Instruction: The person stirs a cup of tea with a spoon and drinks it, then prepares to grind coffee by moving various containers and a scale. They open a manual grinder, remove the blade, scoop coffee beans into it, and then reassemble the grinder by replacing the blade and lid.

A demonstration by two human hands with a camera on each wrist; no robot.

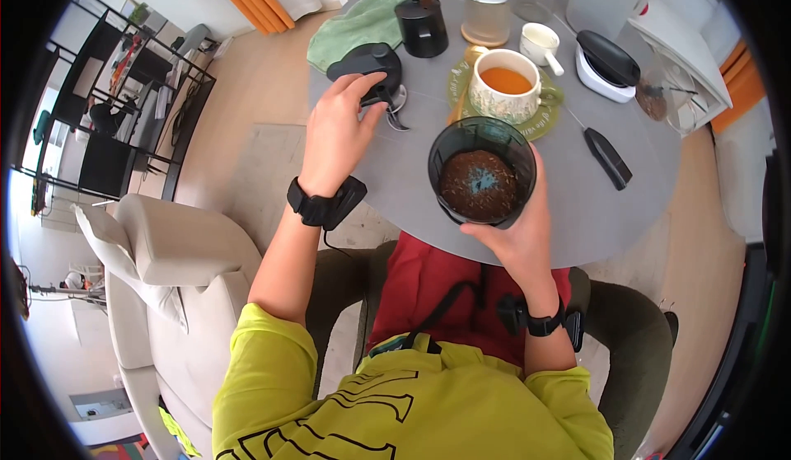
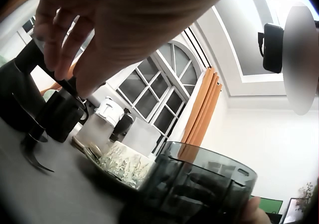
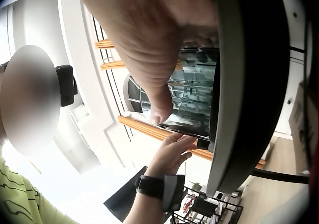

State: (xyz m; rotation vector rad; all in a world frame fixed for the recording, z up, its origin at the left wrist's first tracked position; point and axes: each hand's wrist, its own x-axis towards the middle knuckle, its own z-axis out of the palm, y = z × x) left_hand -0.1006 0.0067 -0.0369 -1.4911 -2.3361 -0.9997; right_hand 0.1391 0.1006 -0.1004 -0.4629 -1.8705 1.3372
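Note:
A dark see-through cup (image 1: 518,139) with coarse brown grounds (image 1: 486,188) in it tips toward the head camera. My right hand (image 1: 523,233) grips it from the side, thumb along its wall. In the right wrist view the thumb (image 3: 162,104) lies against the clear wall. My left hand (image 1: 336,134) is at the near side of a black, rounded part with curved metal blades (image 1: 399,120), its thumb and forefinger apart. In the left wrist view the black part (image 2: 17,92) lies on the table, a curved blade (image 2: 37,160) jutting out below the fingers.
A cream mug (image 1: 486,101) of orange drink stands on a green plate (image 1: 548,122) beyond the cup. Behind the left hand are a black pot (image 1: 422,35) and a green cloth (image 1: 338,35). A black pen-like tool (image 1: 607,159) and a small scale (image 1: 606,85) lie right.

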